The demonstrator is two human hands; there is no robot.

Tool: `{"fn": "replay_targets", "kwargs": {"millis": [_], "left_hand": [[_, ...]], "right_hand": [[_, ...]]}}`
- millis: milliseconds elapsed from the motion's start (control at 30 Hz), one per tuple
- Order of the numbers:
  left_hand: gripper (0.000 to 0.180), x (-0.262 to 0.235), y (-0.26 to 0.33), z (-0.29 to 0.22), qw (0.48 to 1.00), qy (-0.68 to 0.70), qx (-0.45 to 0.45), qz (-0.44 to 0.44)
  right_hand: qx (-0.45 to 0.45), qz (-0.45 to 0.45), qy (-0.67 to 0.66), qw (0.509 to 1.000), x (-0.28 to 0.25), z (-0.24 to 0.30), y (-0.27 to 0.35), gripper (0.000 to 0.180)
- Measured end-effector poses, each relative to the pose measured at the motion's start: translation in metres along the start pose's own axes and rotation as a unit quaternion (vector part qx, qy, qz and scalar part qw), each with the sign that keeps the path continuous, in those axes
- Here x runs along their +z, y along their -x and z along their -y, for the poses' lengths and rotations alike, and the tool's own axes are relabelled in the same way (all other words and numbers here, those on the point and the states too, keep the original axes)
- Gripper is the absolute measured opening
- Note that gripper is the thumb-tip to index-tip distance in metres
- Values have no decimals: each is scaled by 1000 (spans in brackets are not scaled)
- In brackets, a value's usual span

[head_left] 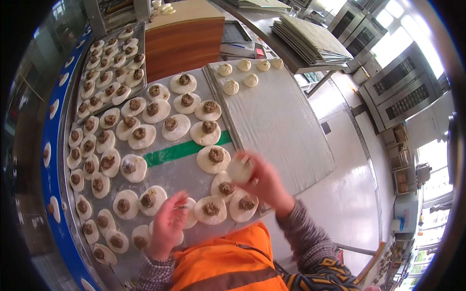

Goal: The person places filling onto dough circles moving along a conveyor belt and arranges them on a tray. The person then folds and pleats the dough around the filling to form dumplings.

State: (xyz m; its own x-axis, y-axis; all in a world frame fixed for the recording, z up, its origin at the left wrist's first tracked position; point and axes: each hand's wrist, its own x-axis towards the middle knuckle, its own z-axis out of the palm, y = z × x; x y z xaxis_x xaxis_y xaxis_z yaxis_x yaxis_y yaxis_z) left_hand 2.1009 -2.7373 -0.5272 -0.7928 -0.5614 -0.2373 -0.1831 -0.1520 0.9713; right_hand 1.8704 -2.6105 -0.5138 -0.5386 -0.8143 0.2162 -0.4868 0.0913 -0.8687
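A pale round bun (240, 170) is in my right hand (264, 180), whose fingers curl around it above the right edge of the dough rounds. My left hand (167, 225) hovers low over the near part of the table, its fingers apart and nothing seen in them; it partly hides some dough rounds there. Flat dough rounds topped with brown filling, such as this dough round (211, 209), cover the metal table (170, 152). Several closed, pleated buns, one of them this bun (230, 87), sit at the far end of a lined tray (286, 131) on the right.
Another tray (144, 77) of filled rounds lies at the far left. A green strip (174, 154) crosses the table. Beyond stand a wooden box (184, 46) and a steel table with stacked boards (310, 39). Ovens (400, 89) line the right wall.
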Motion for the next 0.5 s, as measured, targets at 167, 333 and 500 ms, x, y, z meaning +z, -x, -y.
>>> {"fn": "replay_targets", "kwargs": {"millis": [167,333,500], "left_hand": [[46,-28,-7,26,914,-404,19,5],[53,-18,-19,34,894,-448,3,15],[51,-21,-37,21,877,-479,-7,42]], "right_hand": [[86,-60,55,993,-58,-93,-103,48],[87,-4,110,990,-45,-130,-150,49],[70,-2,276,959,-19,-149,-167,56]]}}
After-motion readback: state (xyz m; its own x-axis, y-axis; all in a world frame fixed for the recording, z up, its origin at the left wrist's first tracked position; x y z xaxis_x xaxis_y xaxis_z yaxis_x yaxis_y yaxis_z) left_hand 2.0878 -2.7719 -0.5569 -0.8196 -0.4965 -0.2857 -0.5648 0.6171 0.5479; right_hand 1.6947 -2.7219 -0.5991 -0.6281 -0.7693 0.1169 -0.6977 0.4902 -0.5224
